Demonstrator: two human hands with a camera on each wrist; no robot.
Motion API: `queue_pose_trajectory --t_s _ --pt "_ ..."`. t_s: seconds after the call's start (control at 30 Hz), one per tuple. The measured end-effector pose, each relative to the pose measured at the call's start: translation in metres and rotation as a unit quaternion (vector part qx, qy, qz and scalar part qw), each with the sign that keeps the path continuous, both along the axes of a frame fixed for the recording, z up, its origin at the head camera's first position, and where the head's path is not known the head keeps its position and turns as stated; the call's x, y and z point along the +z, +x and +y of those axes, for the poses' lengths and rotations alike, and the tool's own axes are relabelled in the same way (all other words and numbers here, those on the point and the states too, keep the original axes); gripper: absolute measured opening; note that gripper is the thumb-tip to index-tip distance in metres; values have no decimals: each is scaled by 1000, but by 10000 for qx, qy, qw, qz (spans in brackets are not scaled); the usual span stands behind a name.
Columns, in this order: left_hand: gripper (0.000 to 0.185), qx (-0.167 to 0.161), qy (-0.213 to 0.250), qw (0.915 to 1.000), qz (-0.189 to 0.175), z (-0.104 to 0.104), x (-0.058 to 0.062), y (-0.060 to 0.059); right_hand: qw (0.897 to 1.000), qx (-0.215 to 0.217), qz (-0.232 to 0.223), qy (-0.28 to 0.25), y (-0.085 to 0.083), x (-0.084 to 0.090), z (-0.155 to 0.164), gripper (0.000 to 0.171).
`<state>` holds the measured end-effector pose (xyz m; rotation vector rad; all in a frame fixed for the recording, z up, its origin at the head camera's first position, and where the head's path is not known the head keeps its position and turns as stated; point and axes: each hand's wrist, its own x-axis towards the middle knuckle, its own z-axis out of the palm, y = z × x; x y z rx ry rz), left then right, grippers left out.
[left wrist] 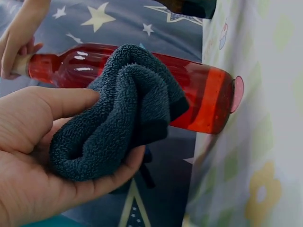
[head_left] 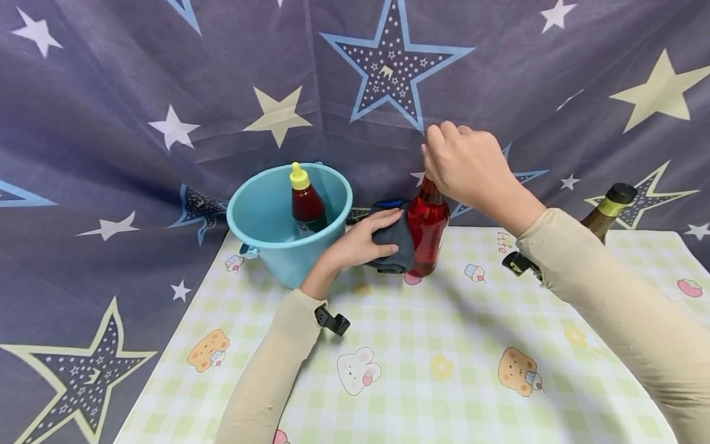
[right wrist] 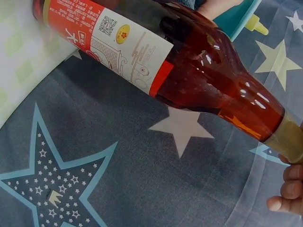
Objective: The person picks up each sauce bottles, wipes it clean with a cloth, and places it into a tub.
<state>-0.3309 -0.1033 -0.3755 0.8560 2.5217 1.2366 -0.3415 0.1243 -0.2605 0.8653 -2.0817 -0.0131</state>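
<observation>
A tall glass bottle of red liquid (head_left: 428, 231) stands upright close to the back curtain, its base right at the tablecloth. My right hand (head_left: 465, 161) grips the bottle at its capped top, fingers curled round it. A white and red printed label (right wrist: 128, 49) shows on the bottle in the right wrist view. In my left hand (head_left: 363, 242) is a folded dark grey-blue towel (left wrist: 113, 113), held between thumb and fingers. The towel lies against the bottle's left side and covers part of its body.
Left of the towel stands a light blue bucket (head_left: 288, 262) with a yellow-capped sauce bottle (head_left: 308, 206) inside. A dark bottle with a black cap (head_left: 621, 193) is at the right, partly behind my right sleeve (head_left: 599, 290). A star-patterned curtain (head_left: 344, 154) hangs behind the checked tablecloth (head_left: 399, 333).
</observation>
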Motion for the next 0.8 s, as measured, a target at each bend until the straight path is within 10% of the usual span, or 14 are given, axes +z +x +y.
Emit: queue_pose_trajectory --t_s 0.53,0.8 --pt "73 -96 1348 9905 -240 -2 -28 -14 10000 -53 -29 -9 -4 1 -1 35" --pt "73 4 1536 9855 721 5 -45 -5 10000 1 46 -29 -4 1 -2 34"
